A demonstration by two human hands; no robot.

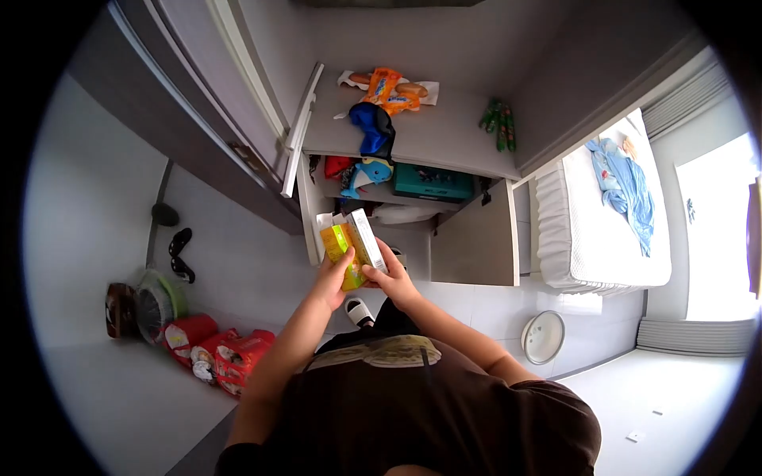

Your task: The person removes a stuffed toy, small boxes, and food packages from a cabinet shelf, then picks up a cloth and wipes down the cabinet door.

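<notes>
Held in front of the shirt (452, 401), at the mouth of the open cabinet (476, 238): yellow box (336, 242) in the left hand (329, 279), white box (363, 232) in the right hand (395, 284). Left grip narrow, closed around the yellow box's left side, with thumb laid on the upper face. Right grip narrow too, closed around the white box's right side near the lower end, with thumb pointing in toward the yellow box; unclear whether touching it. Side by side, long axes nearly parallel, running forward from both grips and leaning left at the far ends. Pale flaps (324, 221) at the yellow box's far end, facing the cabinet. Beyond, inside the cabinet: blue toy (373, 171) roughly straight ahead, teal box (432, 184) ahead and rightward, nearer to the right hand than to the left.
</notes>
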